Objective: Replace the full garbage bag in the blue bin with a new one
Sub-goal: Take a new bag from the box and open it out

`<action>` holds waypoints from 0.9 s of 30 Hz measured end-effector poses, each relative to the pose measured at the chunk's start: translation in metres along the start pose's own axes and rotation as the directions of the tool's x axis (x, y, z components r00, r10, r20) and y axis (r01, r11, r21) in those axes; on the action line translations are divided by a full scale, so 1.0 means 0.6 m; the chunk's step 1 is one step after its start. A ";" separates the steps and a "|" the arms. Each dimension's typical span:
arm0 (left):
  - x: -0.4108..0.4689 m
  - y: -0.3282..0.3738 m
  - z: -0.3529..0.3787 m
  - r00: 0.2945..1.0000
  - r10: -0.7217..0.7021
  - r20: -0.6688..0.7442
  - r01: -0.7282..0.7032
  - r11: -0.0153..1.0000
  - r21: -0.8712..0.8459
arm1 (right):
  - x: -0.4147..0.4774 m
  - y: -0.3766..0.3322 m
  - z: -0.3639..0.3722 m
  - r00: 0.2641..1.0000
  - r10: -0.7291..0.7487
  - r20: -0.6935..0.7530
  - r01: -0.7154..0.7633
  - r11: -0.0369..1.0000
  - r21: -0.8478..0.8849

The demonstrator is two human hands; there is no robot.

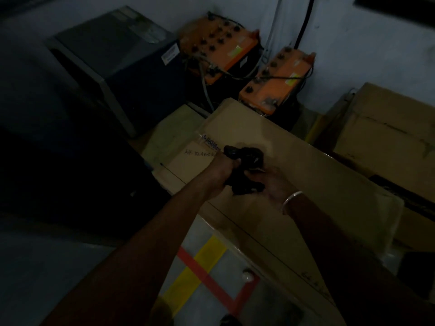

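Head view: a crumpled black bag [244, 169] is held between both hands above a long cardboard box [294, 175], near the middle of the picture. The bag is bunched into a dark wad, and whether it is folded or rolled cannot be told in the dim light. The left hand [222, 167] is closed in a fist around the wad's left part, with a lump of plastic standing out above the knuckles. The right hand [270, 182] is cupped under and beside the wad, its fingers curled against the plastic, so the bag is gripped from both sides. A pale bangle [290, 200] is worn at the right wrist. Both forearms are stretched forward from the lower edge of the picture, bare.

Handwriting and a printed label are seen on the box just left of the left hand, too blurred to be read. A second, paler box [174, 130] lies against its far left end. Another cardboard box [386, 128] is set further right, against the wall. Two orange batteries [275, 83] with dark caps and cables are placed behind the long box, by the pale wall. A dark cabinet [117, 67] stands to their left. Yellow and red tape [204, 271] is laid in crossing strips on the light floor below the forearms. The left side of the picture is too dark for anything to be made out.
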State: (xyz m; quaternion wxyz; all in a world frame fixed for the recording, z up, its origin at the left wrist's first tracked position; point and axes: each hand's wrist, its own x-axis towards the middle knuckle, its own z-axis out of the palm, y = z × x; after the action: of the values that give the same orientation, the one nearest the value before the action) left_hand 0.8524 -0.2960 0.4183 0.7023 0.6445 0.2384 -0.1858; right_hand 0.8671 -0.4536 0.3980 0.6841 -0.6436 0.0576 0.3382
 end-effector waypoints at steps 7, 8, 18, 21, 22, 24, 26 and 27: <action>-0.087 0.015 -0.025 0.959 0.188 -0.212 -0.110 0.936 0.335 | -0.087 -0.046 0.015 0.942 -0.269 -0.202 0.205 0.934 -0.292; -0.094 0.011 -0.033 0.942 0.246 -0.226 -0.145 0.911 0.387 | -0.103 -0.053 0.015 0.928 -0.335 -0.164 0.243 0.876 -0.417; -0.276 0.046 -0.062 0.961 0.276 0.006 -0.274 0.952 0.139 | -0.266 -0.203 0.078 0.797 -0.541 0.268 0.489 0.318 -0.812; -0.366 0.077 -0.059 0.963 0.269 0.031 -0.271 0.957 0.101 | -0.310 -0.294 0.097 0.781 -0.539 0.316 0.541 0.332 -0.773; -0.399 0.090 -0.056 0.960 0.276 0.054 -0.280 0.955 0.094 | -0.321 -0.323 0.100 0.784 -0.529 0.325 0.561 0.379 -0.736; -0.459 0.124 -0.050 0.942 0.325 0.089 -0.329 0.944 0.037 | -0.341 -0.375 0.107 0.791 -0.520 0.321 0.576 0.458 -0.677; -0.510 0.160 -0.043 0.914 0.396 0.081 -0.396 0.918 -0.017 | -0.347 -0.400 0.112 0.818 -0.507 0.273 0.548 0.541 -0.638; -0.531 0.175 -0.040 0.900 0.431 0.062 -0.429 0.902 -0.043 | -0.347 -0.402 0.116 0.833 -0.491 0.254 0.528 0.571 -0.629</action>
State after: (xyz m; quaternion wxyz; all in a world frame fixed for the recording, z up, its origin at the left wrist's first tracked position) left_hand 0.6496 -0.2765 0.6857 0.7430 0.6643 0.0683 -0.0454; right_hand 0.8127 -0.4569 0.7192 0.4710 -0.8265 -0.2746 0.1402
